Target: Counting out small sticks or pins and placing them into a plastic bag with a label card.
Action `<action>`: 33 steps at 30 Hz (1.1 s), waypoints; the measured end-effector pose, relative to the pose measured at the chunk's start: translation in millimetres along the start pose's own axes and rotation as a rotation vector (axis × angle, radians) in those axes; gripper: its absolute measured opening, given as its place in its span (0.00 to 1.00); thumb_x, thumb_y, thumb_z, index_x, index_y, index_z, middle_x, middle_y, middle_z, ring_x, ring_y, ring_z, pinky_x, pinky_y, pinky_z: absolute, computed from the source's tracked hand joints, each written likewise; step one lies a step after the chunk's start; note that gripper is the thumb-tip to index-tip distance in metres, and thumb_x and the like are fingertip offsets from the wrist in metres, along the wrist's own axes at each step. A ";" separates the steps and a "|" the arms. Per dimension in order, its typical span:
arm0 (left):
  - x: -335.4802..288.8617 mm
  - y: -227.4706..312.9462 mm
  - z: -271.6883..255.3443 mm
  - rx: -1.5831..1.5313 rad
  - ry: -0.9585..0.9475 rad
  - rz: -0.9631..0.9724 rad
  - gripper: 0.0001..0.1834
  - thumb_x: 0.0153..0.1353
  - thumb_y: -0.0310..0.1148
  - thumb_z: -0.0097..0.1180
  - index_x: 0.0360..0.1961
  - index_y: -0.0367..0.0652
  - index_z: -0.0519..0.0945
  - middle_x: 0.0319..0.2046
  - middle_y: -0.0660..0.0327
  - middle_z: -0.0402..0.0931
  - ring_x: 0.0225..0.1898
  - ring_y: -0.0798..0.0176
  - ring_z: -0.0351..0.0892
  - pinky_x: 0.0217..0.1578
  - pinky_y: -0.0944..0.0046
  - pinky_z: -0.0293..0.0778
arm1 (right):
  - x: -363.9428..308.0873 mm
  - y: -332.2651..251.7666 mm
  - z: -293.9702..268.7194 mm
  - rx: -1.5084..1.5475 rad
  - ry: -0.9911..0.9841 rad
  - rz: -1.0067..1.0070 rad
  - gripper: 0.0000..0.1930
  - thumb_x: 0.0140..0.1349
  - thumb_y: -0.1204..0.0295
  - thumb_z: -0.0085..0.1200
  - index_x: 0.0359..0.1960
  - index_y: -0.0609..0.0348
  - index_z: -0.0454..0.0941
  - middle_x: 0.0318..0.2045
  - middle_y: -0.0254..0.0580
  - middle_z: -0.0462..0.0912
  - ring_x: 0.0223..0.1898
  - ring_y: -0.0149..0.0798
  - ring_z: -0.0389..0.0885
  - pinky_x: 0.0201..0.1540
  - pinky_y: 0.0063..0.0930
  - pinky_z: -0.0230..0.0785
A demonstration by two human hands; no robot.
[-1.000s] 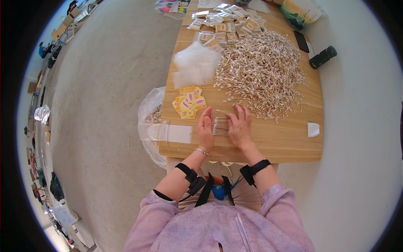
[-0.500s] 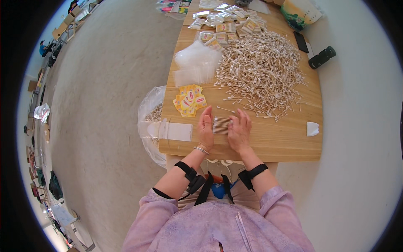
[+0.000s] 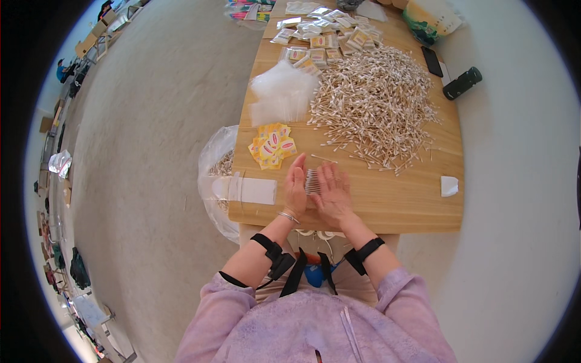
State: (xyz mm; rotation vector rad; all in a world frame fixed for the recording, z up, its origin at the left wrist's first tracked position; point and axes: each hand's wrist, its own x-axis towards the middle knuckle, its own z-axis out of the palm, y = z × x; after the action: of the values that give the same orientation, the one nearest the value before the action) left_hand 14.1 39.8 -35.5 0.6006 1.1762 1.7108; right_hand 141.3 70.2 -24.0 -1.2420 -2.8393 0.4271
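A flat row of cotton swabs (image 3: 312, 181) lies side by side on the wooden table between my hands. My left hand (image 3: 296, 189) stands on its edge at the row's left ends, fingers stretched and together. Over the right part of the row lies my right hand (image 3: 332, 192), palm down with its fingers extended, hiding that part. One loose swab (image 3: 324, 159) rests just beyond the fingertips. Farther off to the right spreads a large heap of cotton swabs (image 3: 375, 103). Yellow printed cards (image 3: 272, 146) are piled to the left of my hands.
Clear plastic bags (image 3: 281, 91) lie beyond the cards, with filled swab packets (image 3: 324, 41) at the back. A white card strip (image 3: 259, 191) sits by the left edge, where a plastic sack (image 3: 209, 157) hangs. Right: phone (image 3: 432, 60), dark bottle (image 3: 462, 83), white paper piece (image 3: 449, 186).
My right hand has flattened and slid left across the swabs, its curled fingers now straight. More of the row is covered. My left hand stays about where it was.
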 end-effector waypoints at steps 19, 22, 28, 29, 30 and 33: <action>1.6 -4.9 -5.0 -0.048 -0.046 0.028 0.34 0.70 0.51 0.34 0.64 0.32 0.57 0.65 0.50 0.56 0.67 0.58 0.52 0.67 0.61 0.46 | 11.9 -1.3 8.0 0.921 0.573 0.109 0.29 0.69 0.57 0.37 0.64 0.68 0.54 0.66 0.57 0.55 0.68 0.52 0.50 0.68 0.39 0.42; 0.5 -3.0 -4.2 -0.036 -0.054 -0.002 0.36 0.69 0.53 0.34 0.65 0.31 0.54 0.66 0.50 0.53 0.69 0.57 0.49 0.68 0.59 0.43 | -2.1 5.0 11.4 0.471 0.395 0.065 0.35 0.65 0.54 0.42 0.65 0.70 0.51 0.66 0.60 0.51 0.69 0.56 0.47 0.69 0.44 0.39; 1.0 -6.0 -0.7 0.083 -0.081 0.018 0.37 0.69 0.54 0.32 0.65 0.31 0.54 0.66 0.49 0.52 0.69 0.57 0.48 0.68 0.60 0.42 | -9.9 -4.6 12.9 -0.041 0.109 -0.024 0.46 0.59 0.46 0.45 0.65 0.73 0.46 0.68 0.63 0.44 0.70 0.56 0.40 0.70 0.47 0.33; 2.1 -6.2 0.2 0.099 -0.093 0.020 0.37 0.69 0.54 0.32 0.65 0.31 0.54 0.66 0.49 0.53 0.69 0.57 0.48 0.68 0.60 0.41 | -10.0 -5.4 12.0 -0.072 0.089 -0.004 0.47 0.58 0.44 0.45 0.65 0.74 0.46 0.68 0.64 0.43 0.71 0.56 0.38 0.71 0.47 0.31; 5.5 -10.7 -5.0 0.102 -0.090 0.026 0.37 0.69 0.54 0.32 0.65 0.31 0.54 0.66 0.49 0.53 0.69 0.57 0.48 0.68 0.60 0.41 | -8.8 -7.5 10.2 -0.071 0.093 -0.010 0.47 0.58 0.44 0.45 0.65 0.74 0.46 0.68 0.64 0.43 0.71 0.56 0.38 0.71 0.47 0.31; 4.8 -15.4 -21.4 0.000 -0.066 0.035 0.33 0.70 0.50 0.35 0.64 0.32 0.58 0.66 0.52 0.54 0.68 0.58 0.51 0.67 0.60 0.46 | -9.6 -14.5 7.9 -0.036 0.085 -0.025 0.50 0.56 0.42 0.47 0.65 0.75 0.45 0.68 0.64 0.43 0.71 0.57 0.38 0.71 0.47 0.30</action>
State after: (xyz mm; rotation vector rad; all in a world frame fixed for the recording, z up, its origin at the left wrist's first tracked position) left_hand 1.5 36.2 -58.8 0.6761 1.1252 1.7073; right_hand 136.5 51.9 -27.0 -1.1978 -2.7998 0.3160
